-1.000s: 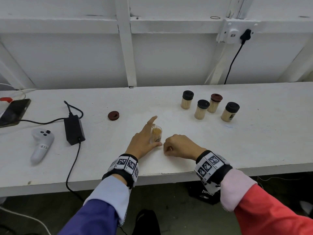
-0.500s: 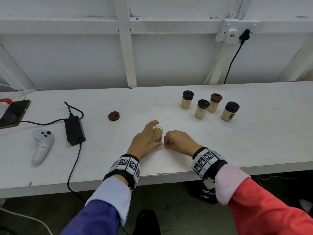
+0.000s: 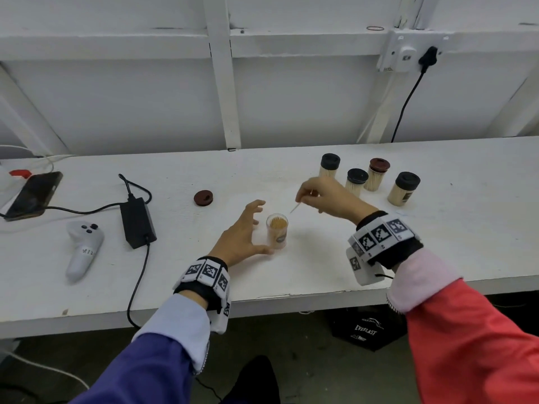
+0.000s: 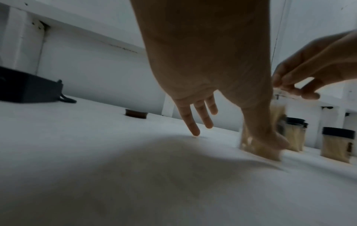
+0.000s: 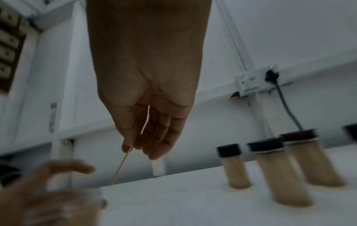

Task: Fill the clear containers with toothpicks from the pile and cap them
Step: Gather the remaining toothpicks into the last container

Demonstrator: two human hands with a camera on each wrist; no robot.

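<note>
Fingers (image 3: 256, 205) of left hand (image 3: 239, 231) spread apart and loosely curved, nothing gripped; thumb tip touches base of the open clear container (image 3: 277, 233), other fingertips arch just left of its rim. Left wrist view: thumb low against container wall (image 4: 278, 113), three fingers point down toward the worktop (image 3: 320, 266), blurred. Container upright on worktop, uncapped, packed with toothpicks standing on end, sits between the two hands, just right of left fingers.

Right hand (image 3: 323, 196) raised above worktop, beyond and right of container, wrist higher than fingertips. Thumb and forefinger pinched together on one toothpick (image 3: 295, 207); right wrist view shows toothpick (image 5: 123, 162) slanting down from fingertips, lower tip free, aimed toward container mouth but still apart from it. Remaining fingers tucked beside the pinch.

Counts: 1 open container, 1 loose toothpick in hand, 1 loose brown cap (image 3: 203, 197) flat on worktop, beyond and left of left fingers. 4 capped containers (image 3: 357, 182) full of toothpicks beyond right fingers: 3 black caps, 1 brown cap, all upright, near each other, not touching.

Far left of left fingers: 1 black power brick (image 3: 137, 221) with cable, 1 white controller (image 3: 83, 249), 1 phone (image 3: 35, 193).
</note>
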